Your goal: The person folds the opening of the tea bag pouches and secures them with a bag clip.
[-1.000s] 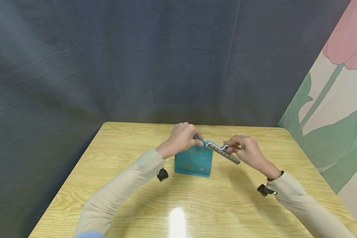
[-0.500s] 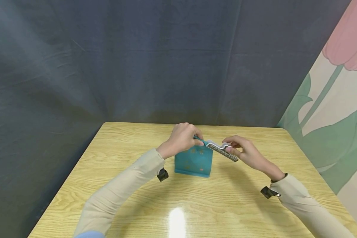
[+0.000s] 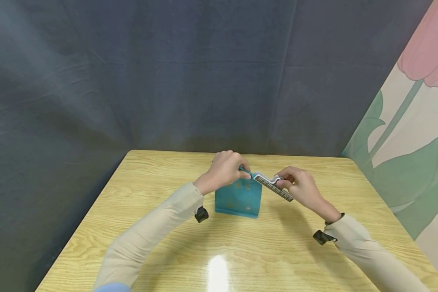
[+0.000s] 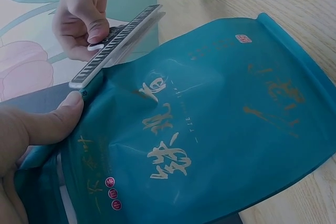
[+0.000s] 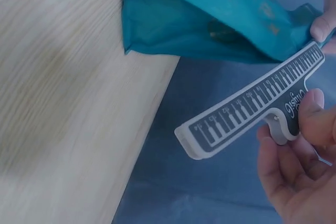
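Note:
A teal bag (image 3: pixel 238 198) with gold lettering stands on the wooden table. My left hand (image 3: pixel 226 169) pinches its folded top edge; in the left wrist view the thumb (image 4: pixel 65 114) presses on the fold. A long clip (image 3: pixel 273 187) with a piano-key print slants down to the right from the bag's top right corner. Between thumb and fingers, my right hand (image 3: pixel 302 186) grips the clip's handle (image 5: pixel 291 111). One end of the clip (image 4: pixel 118 45) meets the bag's corner beside the left thumb; the rest sticks out past the bag.
The light wooden table (image 3: pixel 190 251) runs back to a dark grey curtain (image 3: pixel 204 81). On the right is a wall panel (image 3: pixel 412 142) painted with a pink tulip and green leaves. Small black cameras hang at both wrists.
The left hand and the bag stay in place. My right hand has shifted its hold on the clip's handle slightly, and the clip's outer end has dipped a little since half a second ago.

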The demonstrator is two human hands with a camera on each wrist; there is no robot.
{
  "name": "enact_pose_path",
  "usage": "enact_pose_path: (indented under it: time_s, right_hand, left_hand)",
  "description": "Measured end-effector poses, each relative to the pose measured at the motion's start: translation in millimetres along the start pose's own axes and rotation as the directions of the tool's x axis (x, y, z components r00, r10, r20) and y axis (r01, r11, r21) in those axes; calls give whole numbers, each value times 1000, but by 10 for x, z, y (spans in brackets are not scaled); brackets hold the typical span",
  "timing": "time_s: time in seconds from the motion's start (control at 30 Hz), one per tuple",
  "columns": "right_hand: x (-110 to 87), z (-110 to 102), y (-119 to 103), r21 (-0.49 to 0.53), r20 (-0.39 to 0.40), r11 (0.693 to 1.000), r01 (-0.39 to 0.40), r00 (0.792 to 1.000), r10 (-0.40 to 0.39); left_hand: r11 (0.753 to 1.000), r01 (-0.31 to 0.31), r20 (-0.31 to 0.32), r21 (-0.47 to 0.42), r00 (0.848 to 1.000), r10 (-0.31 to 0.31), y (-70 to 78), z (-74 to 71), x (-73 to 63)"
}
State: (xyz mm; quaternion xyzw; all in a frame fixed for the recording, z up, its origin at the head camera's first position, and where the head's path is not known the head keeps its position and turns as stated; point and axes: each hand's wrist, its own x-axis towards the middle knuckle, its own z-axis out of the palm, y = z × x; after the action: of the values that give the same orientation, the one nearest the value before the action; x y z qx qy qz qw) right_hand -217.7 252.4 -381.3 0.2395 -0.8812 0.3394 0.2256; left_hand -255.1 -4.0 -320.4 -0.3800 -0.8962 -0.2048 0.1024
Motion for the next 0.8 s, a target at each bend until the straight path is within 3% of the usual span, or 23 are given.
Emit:
enact_pose_path:
  time_s: [0.37, 0.47, 0.63, 0.8]
  right_hand:
    - [60, 5, -56, -7, 22, 1000, 11, 1000, -11]
    - [62, 20, -41, -8, 19, 1000, 25, 1000, -25]
    - [74, 50, -41, -20, 10, 999, 35, 999, -35]
    - [81, 73, -50, -40, -21, 998, 50, 999, -50]
  left_hand:
    - [999, -38, 11, 31, 999, 37, 13, -12, -3]
    - [997, -72, 70, 23, 995, 70, -5, -58, -3]
    - [992, -119, 186, -49, 974, 126, -67, -170, -9]
    - [984, -144, 150, -107, 976, 159, -114, -207, -14]
